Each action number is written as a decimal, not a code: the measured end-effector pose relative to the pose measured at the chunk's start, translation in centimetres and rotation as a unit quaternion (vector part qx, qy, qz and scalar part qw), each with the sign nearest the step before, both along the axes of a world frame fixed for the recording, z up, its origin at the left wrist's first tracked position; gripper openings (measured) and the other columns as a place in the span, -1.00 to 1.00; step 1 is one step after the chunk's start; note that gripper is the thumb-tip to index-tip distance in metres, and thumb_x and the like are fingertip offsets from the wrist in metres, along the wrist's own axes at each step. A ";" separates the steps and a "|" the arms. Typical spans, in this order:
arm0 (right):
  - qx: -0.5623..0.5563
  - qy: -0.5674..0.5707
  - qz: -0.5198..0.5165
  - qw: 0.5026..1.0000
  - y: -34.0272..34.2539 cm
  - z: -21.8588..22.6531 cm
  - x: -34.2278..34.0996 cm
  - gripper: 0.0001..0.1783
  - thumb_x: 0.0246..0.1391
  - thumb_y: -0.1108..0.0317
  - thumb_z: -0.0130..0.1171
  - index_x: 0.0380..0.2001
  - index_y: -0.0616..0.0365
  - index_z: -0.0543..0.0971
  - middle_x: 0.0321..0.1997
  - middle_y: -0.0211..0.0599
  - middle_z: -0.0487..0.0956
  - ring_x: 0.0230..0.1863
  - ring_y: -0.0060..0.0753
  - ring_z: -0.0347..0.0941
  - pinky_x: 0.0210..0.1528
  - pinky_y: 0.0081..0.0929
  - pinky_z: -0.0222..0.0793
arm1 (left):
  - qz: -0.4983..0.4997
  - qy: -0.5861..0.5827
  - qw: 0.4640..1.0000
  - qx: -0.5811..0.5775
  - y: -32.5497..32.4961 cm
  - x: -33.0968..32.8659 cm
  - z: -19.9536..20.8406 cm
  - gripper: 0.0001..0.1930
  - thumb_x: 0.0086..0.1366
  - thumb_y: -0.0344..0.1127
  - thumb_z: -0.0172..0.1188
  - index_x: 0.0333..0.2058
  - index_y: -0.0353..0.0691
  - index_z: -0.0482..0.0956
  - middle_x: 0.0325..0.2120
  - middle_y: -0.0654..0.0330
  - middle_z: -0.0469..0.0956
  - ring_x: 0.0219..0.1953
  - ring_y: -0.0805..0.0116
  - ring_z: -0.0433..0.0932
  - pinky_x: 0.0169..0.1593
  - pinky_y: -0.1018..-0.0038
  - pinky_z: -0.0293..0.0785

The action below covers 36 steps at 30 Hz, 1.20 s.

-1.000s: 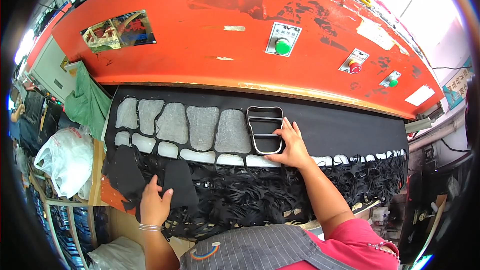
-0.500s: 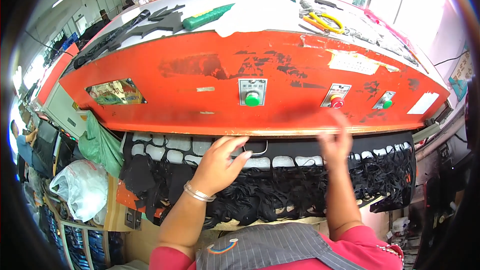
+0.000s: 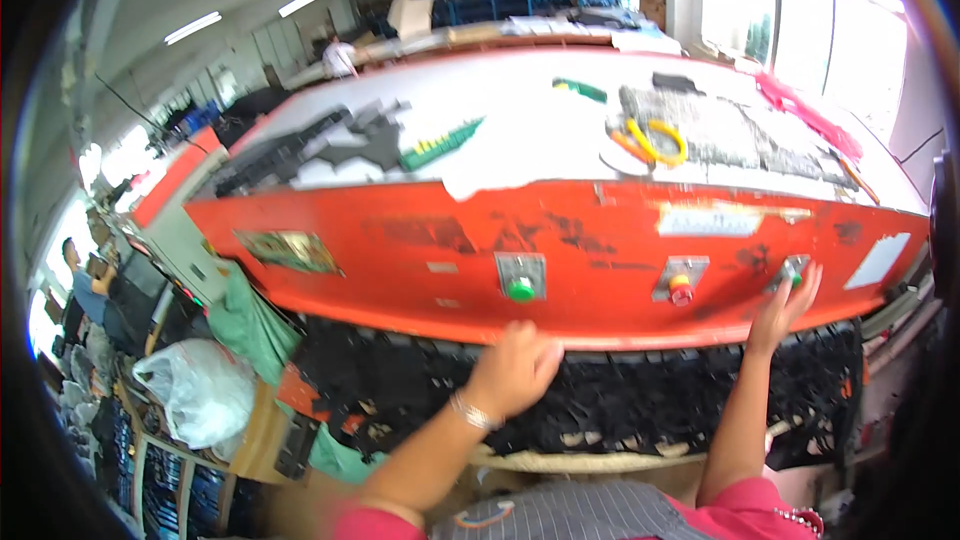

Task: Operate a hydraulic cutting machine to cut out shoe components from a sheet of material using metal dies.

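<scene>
A wide red machine front [image 3: 420, 290] spans the view before me. My left hand [image 3: 515, 370] is closed, somewhat blurred, just below the middle green push button [image 3: 520, 288]; nothing shows in its fingers. At the right end, my right hand [image 3: 785, 310] is raised with fingers stretched out, close against the right green button [image 3: 796, 277]. Its fingers partly cover that button's plate; I cannot tell whether they press it. Between my hands sits a red button with a yellow collar [image 3: 680, 290]. Under the machine's lower edge lies a bed of black cut scraps [image 3: 640, 395].
On the machine's white top lie black cut pieces [image 3: 375, 145], a green-handled tool [image 3: 440, 145], yellow-handled scissors [image 3: 660, 143] and pink plastic [image 3: 810, 115]. To the left are a white plastic bag [image 3: 200, 390] and green cloth [image 3: 250, 325]. Another person [image 3: 90, 285] stands farther left.
My view has tilted up. My left hand has left the metal loop at the bed's edge and closed below the middle button. My right hand has moved right to the green button.
</scene>
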State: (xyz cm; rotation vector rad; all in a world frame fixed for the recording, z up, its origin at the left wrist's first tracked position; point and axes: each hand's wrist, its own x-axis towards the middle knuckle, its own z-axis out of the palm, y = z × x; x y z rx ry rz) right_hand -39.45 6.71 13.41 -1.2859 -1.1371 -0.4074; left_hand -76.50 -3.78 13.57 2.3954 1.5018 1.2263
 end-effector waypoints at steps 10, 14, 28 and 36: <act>-0.303 -0.405 0.522 0.687 -18.3 -9.3 -15.0 -0.46 -0.20 -0.10 0.29 -0.31 0.16 0.59 -0.31 -0.23 0.55 -0.28 -0.16 0.49 -0.21 -0.31 0.43 | 0.086 0.093 0.952 -0.277 -13.0 -1.2 -10.7 -0.66 0.25 -0.04 0.00 -0.48 -0.14 0.60 -0.47 0.18 0.53 -0.30 0.15 0.54 -0.24 0.25 0.50; -0.346 -0.454 0.406 0.714 -19.1 -11.7 -16.8 -0.56 -0.32 0.08 0.35 -0.34 0.09 0.58 -0.37 -0.28 0.52 -0.30 -0.22 0.48 -0.26 -0.33 0.44 | 0.137 0.096 0.962 -0.216 -12.6 -1.1 -11.4 -0.70 0.20 -0.09 0.07 -0.57 -0.15 0.58 -0.55 0.19 0.48 -0.39 0.16 0.51 -0.31 0.26 0.49; -0.549 -0.458 0.516 0.472 -25.2 -6.9 -15.4 -0.56 0.02 -0.11 0.09 -0.23 -0.02 0.60 -0.25 -0.25 0.61 -0.21 -0.09 0.55 -0.15 -0.17 0.46 | -0.046 0.162 0.860 -0.482 -19.1 -2.5 -8.3 -0.56 0.23 0.14 -0.05 -0.35 -0.06 0.66 -0.35 0.09 0.61 -0.23 0.05 0.58 -0.13 0.19 0.49; -0.166 -0.422 0.399 0.797 -13.6 -9.7 -23.1 -0.43 -0.07 -0.12 0.16 -0.30 0.26 0.54 -0.21 -0.04 0.54 -0.14 -0.04 0.46 -0.12 -0.22 0.39 | 0.115 0.001 0.982 -0.150 -14.0 -3.3 -9.5 -0.74 0.15 -0.22 0.13 -0.26 -0.27 0.55 -0.31 0.02 0.54 -0.20 0.00 0.49 -0.12 0.22 0.42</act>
